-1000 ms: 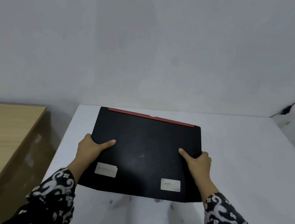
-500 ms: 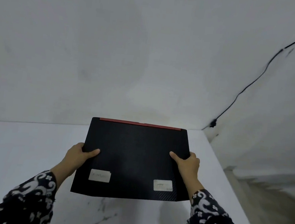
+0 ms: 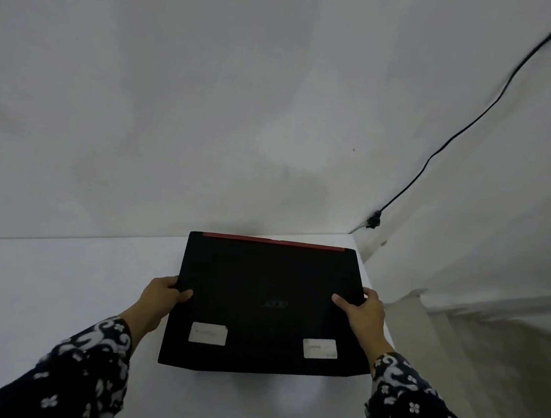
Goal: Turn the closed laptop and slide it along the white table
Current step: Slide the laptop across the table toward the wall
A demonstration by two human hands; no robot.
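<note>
A closed black laptop [image 3: 268, 287] with a red strip along its far edge and two pale stickers near its front lies flat on the white table [image 3: 35, 284], close to the table's right end. My left hand [image 3: 163, 294] grips its left edge, thumb on the lid. My right hand [image 3: 363, 313] grips its right edge, thumb on top as well. The laptop's right side reaches almost to the table's right edge.
A white wall stands just behind the table. A black cable [image 3: 445, 149] runs down the right wall to a clip [image 3: 373, 220] at the corner. Right of the table's edge the floor [image 3: 489, 370] drops away.
The laptop, held in both hands, has travelled rightward along the table from its left end to near its right end. The wooden surface on the left has left the view.
</note>
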